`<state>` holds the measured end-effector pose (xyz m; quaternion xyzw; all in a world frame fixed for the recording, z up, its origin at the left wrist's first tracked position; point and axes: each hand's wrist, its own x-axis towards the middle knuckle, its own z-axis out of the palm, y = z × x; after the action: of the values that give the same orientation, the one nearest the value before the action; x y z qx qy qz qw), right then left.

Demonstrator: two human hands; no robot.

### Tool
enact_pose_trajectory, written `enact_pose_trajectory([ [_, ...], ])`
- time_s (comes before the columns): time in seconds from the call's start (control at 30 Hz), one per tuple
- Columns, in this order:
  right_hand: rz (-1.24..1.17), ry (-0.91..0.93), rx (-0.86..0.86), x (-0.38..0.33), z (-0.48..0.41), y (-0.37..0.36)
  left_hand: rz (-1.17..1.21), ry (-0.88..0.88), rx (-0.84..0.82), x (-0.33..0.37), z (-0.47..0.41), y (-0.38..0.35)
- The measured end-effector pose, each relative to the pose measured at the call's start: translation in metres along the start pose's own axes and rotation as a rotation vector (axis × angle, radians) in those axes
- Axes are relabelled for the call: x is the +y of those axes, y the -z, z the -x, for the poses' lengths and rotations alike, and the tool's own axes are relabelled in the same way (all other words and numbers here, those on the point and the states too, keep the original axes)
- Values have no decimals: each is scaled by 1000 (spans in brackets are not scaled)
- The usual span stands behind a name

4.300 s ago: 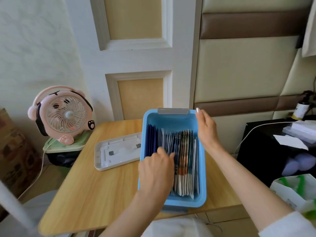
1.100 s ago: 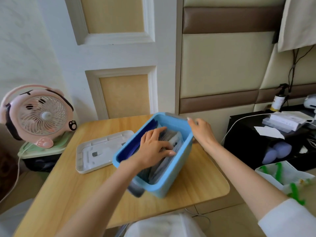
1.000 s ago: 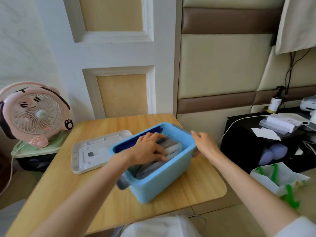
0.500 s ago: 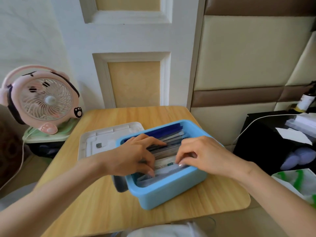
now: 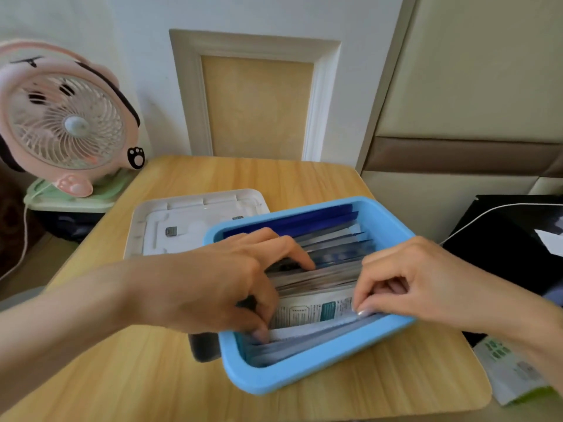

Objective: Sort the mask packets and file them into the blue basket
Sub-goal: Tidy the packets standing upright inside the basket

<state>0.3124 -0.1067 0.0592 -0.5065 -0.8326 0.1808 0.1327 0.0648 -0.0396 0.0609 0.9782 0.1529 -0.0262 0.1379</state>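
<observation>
The blue basket sits turned at an angle on the wooden table, near its front right. Inside it several mask packets stand on edge in a row, dark blue ones at the back, silver and white ones nearer. A white packet with teal print leans at the front. My left hand reaches into the left side of the row, fingers spread among the packets and thumb at the front ones. My right hand grips the right ends of the front packets, fingertips curled over them.
A white plastic lid lies flat behind the basket on the left. A pink desk fan stands on a green base beyond the table's left edge. A black cabinet with a white cable stands to the right; a green-printed bag lies below it.
The basket was turned from lengthwise to an angle across the table. My right hand left the basket's far rim and moved onto the packets. The camera has moved closer and lower.
</observation>
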Motion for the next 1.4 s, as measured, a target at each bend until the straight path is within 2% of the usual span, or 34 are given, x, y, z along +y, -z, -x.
enact_pose_trajectory([
  [0.13,125,39,-90,-3,-6,-1,-49,-70,25,-3,-4,-7],
  [0.23,60,5,-95,-1,-4,5,249,-71,151,-13,-1,13],
  [0.3,-21,9,-56,3,-2,8,322,-23,311,-21,7,26],
  [0.37,-54,33,-33,4,-1,7,312,32,397,-23,13,32],
  [0.6,17,164,-12,-17,-14,-13,329,157,434,-17,11,16],
  [0.87,145,202,-55,-24,-21,-18,527,284,677,-22,23,14],
  [0.97,-143,216,47,-20,-15,-8,393,210,707,-2,22,6],
  [1.07,-163,251,213,-11,4,-2,225,167,693,14,28,-1],
  [1.3,-2,274,303,4,29,-26,400,179,671,-4,28,0],
  [1.4,24,308,352,5,29,-33,530,279,790,-14,23,2],
])
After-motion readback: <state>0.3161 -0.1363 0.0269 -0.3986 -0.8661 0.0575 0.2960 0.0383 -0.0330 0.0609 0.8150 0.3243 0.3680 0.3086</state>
